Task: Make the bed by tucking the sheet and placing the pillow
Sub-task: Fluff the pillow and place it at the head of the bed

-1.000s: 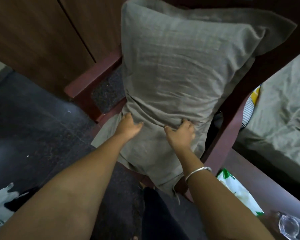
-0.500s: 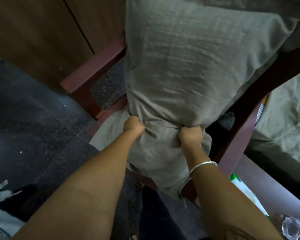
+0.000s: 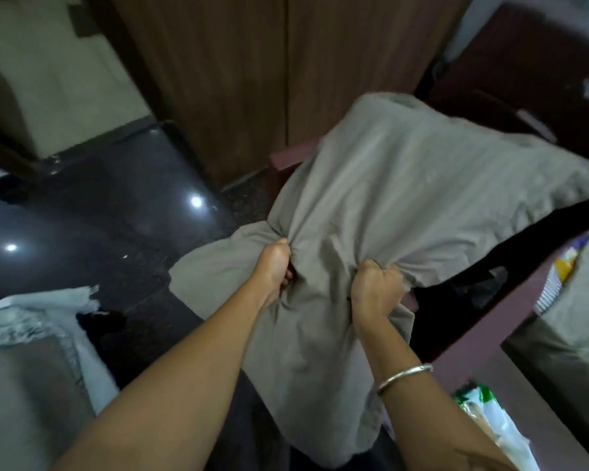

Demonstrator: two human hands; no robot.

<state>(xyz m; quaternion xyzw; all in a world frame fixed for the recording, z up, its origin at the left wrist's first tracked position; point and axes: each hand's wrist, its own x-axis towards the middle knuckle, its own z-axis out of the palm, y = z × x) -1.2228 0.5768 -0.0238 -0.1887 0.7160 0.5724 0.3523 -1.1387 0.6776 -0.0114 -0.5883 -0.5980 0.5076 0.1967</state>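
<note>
The pillow [image 3: 405,205], in a loose grey-green case, is held up in front of the person over a wooden chair [image 3: 470,338] with a reddish-brown frame. Its upper part lies between the chair's arms, and the dark right arm crosses in front of its lower right corner; whether it touches the seat cannot be told. Both hands grip it near its lower end. The left hand [image 3: 274,266] has its fingers curled tight into a bunch of the cloth, which puckers in folds around the fist. The right hand [image 3: 376,288], just beside it and a little lower, is also closed into a fist round a gathered fold. Below the two fists the slack open end of the case hangs down between the forearms. A thin silver bangle [image 3: 405,377] sits on the right wrist. At the right edge, beyond the chair, a blurred stretch of sheet [image 3: 582,317] of the same grey-green covers the bed. A green and white plastic packet [image 3: 490,419] lies on a brown surface below the right forearm. Behind the chair stands a brown wooden wardrobe [image 3: 235,79], its doors closed. The floor [image 3: 99,215] to the left is dark polished stone with two bright spots of reflected light, and a crumpled white sack [image 3: 31,321] sits on it at lower left.
</note>
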